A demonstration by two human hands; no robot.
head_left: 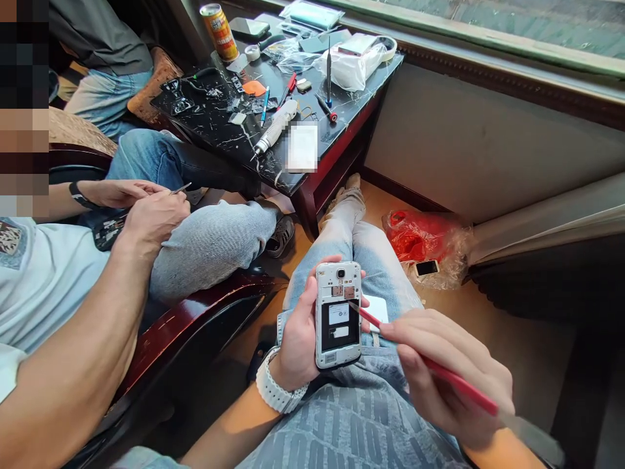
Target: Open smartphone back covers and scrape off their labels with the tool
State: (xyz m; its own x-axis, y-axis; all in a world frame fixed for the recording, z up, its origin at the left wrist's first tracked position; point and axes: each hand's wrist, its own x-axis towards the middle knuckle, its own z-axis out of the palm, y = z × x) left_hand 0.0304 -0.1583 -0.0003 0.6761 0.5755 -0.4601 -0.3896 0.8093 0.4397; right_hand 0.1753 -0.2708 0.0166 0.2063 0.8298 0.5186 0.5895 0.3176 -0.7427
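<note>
**Opened white phone and red tool, held over the lap**

Left hand [297, 339], white wristwatch at the wrist: closed around a white, back-cover-off smartphone [338, 314], palm behind it, thumb along the left edge, fingertips showing at the right edge. Held upright, back facing up, camera end away from the body, long axis running near-vertical in frame, empty black battery bay exposed. Raised just above the knees in pale blue jeans [364, 247].

Right hand [446, 368]: fingers pinched shut on a slim red-handled screwdriver [434, 368], pencil fashion. Shaft running up and to the left from the grip; tip at or just touching the phone's right edge, about level with the upper slots. Actual contact hard to confirm at this size. Phone therefore up-left of the right grip, with the tool's axis crossing the phone's long axis at a slant; right hand the working one, left the holder.

Just behind the phone, resting on the thigh: a flat white panel [377, 310], possibly the removed back cover.

Further out:
- Red plastic bag in clear wrap [424, 238] on the floor, a small dark-screened phone [426, 268] lying on it.
- Black marble-patterned table with red sides [229, 140], strewn with small parts; grey-white electric driver [276, 127], orange drink can [220, 31], white plastic bag [349, 68].
- To the left, another seated person in a dark wooden chair [195, 326], both hands [146, 205] working a thin metal tool.
</note>
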